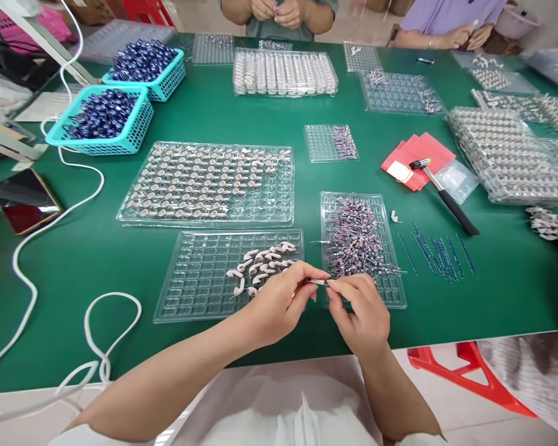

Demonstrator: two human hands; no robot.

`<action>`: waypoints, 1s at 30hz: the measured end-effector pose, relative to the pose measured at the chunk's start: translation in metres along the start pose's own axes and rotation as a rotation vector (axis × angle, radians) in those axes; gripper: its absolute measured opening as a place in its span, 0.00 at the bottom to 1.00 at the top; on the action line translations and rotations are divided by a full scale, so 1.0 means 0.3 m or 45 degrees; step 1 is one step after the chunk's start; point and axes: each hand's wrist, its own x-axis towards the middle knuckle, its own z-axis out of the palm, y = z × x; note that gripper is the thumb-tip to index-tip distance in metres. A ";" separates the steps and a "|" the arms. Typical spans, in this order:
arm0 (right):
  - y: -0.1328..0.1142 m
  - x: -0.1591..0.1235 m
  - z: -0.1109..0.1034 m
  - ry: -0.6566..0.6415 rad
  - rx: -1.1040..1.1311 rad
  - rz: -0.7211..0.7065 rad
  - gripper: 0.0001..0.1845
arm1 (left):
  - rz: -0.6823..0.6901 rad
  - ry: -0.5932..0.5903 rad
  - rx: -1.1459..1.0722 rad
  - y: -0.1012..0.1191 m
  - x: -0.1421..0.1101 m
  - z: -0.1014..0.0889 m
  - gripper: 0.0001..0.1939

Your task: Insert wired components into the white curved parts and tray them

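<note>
Your left hand pinches white earbud shell; right hand clamps its end; wired components heaped just beyond fingers.

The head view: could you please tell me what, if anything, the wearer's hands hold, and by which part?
A small whitish piece: the left hand pinches one end, and the right hand the other end.

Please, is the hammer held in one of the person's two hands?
No, the hammer lies with its handle on the green table, while the left hand and right hand hold a small white piece.
</note>
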 end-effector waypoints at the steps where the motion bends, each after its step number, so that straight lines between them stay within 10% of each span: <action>1: 0.002 -0.001 0.000 -0.007 0.005 0.002 0.16 | 0.026 0.006 -0.003 -0.003 0.001 0.000 0.09; 21: 0.011 -0.011 -0.001 -0.069 0.221 0.063 0.18 | 0.151 0.033 0.059 0.016 0.023 -0.026 0.10; 30: -0.003 -0.008 -0.018 -0.064 0.334 0.251 0.14 | -0.118 0.032 -0.183 0.010 0.018 -0.024 0.08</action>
